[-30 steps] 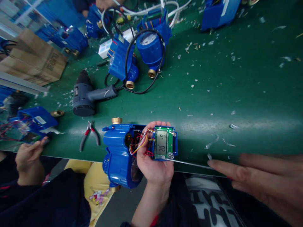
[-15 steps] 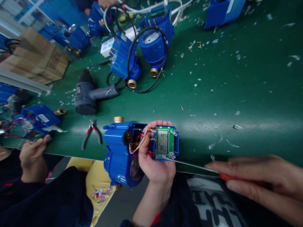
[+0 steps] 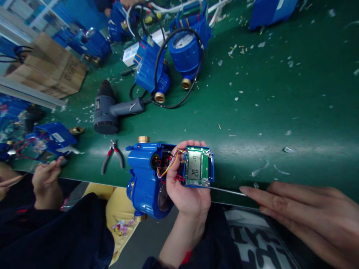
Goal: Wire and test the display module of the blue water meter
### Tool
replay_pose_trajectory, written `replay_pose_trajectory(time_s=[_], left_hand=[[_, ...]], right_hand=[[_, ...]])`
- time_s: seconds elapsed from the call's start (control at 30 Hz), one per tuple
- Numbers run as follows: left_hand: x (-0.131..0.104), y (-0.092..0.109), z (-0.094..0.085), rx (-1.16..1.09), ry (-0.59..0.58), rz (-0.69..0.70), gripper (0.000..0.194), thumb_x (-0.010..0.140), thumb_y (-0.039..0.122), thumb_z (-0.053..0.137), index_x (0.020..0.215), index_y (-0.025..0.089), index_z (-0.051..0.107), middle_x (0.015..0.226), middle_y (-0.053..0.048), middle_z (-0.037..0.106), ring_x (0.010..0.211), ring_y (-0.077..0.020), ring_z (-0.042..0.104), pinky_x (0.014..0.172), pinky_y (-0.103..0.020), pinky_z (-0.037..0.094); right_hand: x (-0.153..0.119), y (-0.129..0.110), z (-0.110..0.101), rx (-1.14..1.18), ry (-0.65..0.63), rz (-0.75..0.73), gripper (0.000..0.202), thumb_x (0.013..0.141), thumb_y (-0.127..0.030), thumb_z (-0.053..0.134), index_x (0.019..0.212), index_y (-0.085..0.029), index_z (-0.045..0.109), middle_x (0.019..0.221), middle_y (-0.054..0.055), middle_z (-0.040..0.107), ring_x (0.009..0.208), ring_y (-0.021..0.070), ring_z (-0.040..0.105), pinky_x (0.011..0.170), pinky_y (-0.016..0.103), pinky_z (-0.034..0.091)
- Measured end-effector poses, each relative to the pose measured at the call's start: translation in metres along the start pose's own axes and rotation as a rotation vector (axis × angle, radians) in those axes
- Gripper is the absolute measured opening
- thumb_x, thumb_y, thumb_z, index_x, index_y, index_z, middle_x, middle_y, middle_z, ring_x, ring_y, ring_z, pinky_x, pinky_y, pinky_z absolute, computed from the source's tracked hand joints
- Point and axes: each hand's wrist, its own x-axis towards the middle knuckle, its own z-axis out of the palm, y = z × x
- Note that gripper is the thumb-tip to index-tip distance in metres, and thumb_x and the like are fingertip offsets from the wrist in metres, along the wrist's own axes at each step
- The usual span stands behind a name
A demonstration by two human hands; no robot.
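Note:
My left hand (image 3: 187, 200) cups a blue housing with a green circuit board (image 3: 205, 164) and a small LCD display (image 3: 194, 165). Coloured wires (image 3: 168, 166) run from the board into the open blue water meter (image 3: 147, 179), which lies at the bench edge beside that hand and has brass ends. My right hand (image 3: 297, 209) is closed around a screwdriver; its handle is mostly hidden by the fingers. The screwdriver's metal shaft (image 3: 228, 191) points left, its tip at the lower corner of the housing. Blobs of clear glue sit on the board's corners.
Red-handled cutting pliers (image 3: 112, 155) and a grey heat gun (image 3: 108, 112) lie to the left. Behind stand blue meters (image 3: 185, 56) with a looped black cable. A cardboard box (image 3: 56, 67) is at far left. A co-worker's hand (image 3: 47, 179) holds parts there. Small screws and glue scraps dot the bench.
The view has shifted slightly, so everything sits a little to the right. My right hand has turned on the screwdriver, with fingers straighter and further forward over the handle.

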Motion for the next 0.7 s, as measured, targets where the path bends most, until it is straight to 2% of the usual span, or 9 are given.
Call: replay_pose_trajectory(time_s=[0.1,0.2,0.3,0.5,0.7], left_hand=[[0.0,0.001,0.0,0.006,-0.003,-0.021,0.038,0.087,0.02,0.034,0.081,0.016,0.071,0.083,-0.004,0.07,0.085,-0.0135,0.067,0.095,-0.036,0.051],[0.0,0.0,0.001,0.004,0.005,-0.033,0.037,0.086,0.02,0.035,0.08,0.016,0.071,0.082,-0.003,0.07,0.084,-0.0133,0.067,0.095,-0.036,0.051],[0.001,0.0,0.002,-0.006,0.039,-0.036,0.036,0.085,0.019,0.037,0.079,0.016,0.072,0.081,-0.003,0.071,0.083,-0.0134,0.067,0.093,-0.036,0.052],[0.001,0.001,0.004,0.014,0.05,-0.014,0.038,0.086,0.02,0.035,0.077,0.017,0.073,0.081,-0.003,0.071,0.083,-0.0133,0.067,0.093,-0.035,0.051],[0.003,0.003,0.005,0.098,0.07,0.006,0.038,0.087,0.021,0.035,0.077,0.022,0.073,0.085,-0.002,0.07,0.089,-0.0145,0.065,0.101,-0.038,0.045]], right_hand=[[-0.003,-0.002,0.0,-0.194,-0.051,-0.11,0.054,0.091,-0.007,0.038,0.142,-0.026,0.038,0.09,0.003,0.066,0.072,0.0159,0.065,0.06,0.028,0.054],[-0.007,-0.001,0.002,-0.237,-0.05,-0.125,0.057,0.09,-0.006,0.037,0.143,-0.024,0.035,0.091,0.005,0.065,0.072,0.0165,0.064,0.059,0.029,0.053],[-0.01,0.001,0.006,-0.156,-0.072,-0.089,0.054,0.092,-0.01,0.038,0.143,-0.026,0.035,0.095,0.004,0.065,0.074,0.0154,0.065,0.058,0.027,0.054],[0.0,-0.005,0.009,0.048,0.025,-0.054,0.06,0.093,-0.012,0.039,0.147,-0.031,0.022,0.107,0.002,0.068,0.087,0.0167,0.068,0.063,0.025,0.058],[0.011,-0.014,0.008,0.149,0.034,0.005,0.056,0.096,-0.018,0.036,0.147,-0.032,0.019,0.102,0.002,0.071,0.084,0.0169,0.069,0.055,0.021,0.056]])
